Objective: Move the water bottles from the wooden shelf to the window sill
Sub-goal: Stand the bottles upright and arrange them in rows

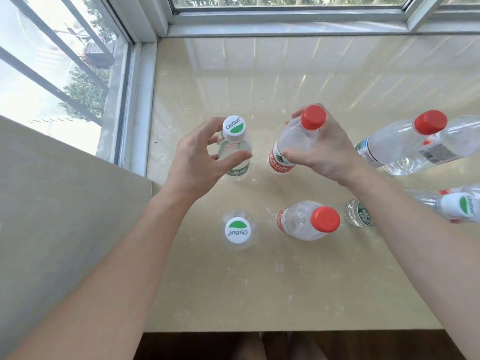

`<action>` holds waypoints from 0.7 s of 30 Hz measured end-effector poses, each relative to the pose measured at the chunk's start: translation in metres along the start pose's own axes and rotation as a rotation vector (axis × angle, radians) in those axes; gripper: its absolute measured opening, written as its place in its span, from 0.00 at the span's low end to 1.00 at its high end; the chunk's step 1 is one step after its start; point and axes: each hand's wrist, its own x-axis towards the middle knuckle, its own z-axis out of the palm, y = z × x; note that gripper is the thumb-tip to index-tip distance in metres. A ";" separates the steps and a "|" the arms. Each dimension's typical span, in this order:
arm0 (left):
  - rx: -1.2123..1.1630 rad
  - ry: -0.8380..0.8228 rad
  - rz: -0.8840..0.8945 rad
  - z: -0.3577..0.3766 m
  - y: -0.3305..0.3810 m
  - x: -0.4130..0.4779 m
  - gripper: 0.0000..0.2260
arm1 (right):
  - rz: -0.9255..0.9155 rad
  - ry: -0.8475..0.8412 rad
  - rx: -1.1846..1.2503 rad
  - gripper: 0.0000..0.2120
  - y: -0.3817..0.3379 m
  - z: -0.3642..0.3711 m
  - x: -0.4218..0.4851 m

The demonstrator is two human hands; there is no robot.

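Observation:
On the beige window sill (259, 281) stand several clear water bottles. My left hand (197, 162) curls around a white-and-green-capped bottle (235, 131) standing on the sill, with the thumb on its front. My right hand (324, 152) grips a red-capped bottle (296, 139) around its shoulder, its base on the sill. In front of them stand another white-capped bottle (237, 231) and another red-capped bottle (309, 222). The wooden shelf is not in view.
More bottles stand at the right: two red-capped ones (397, 144) (457, 141) and a white-capped one (458, 207). Window frames (285, 24) bound the sill at the back and left. A grey wall face (52, 203) is at the left. Dark floor (194, 346) lies below the sill's front edge.

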 end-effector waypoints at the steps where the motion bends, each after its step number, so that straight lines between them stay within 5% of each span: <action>1: 0.002 0.007 0.001 0.000 0.001 0.000 0.19 | -0.004 -0.025 0.000 0.28 0.000 -0.001 0.000; 15: 0.097 0.031 0.060 0.002 -0.015 -0.004 0.27 | -0.026 -0.094 -0.116 0.33 0.004 -0.005 -0.007; 21: 0.127 0.024 0.044 0.002 -0.016 -0.001 0.28 | -0.027 -0.145 -0.060 0.47 0.006 -0.006 -0.005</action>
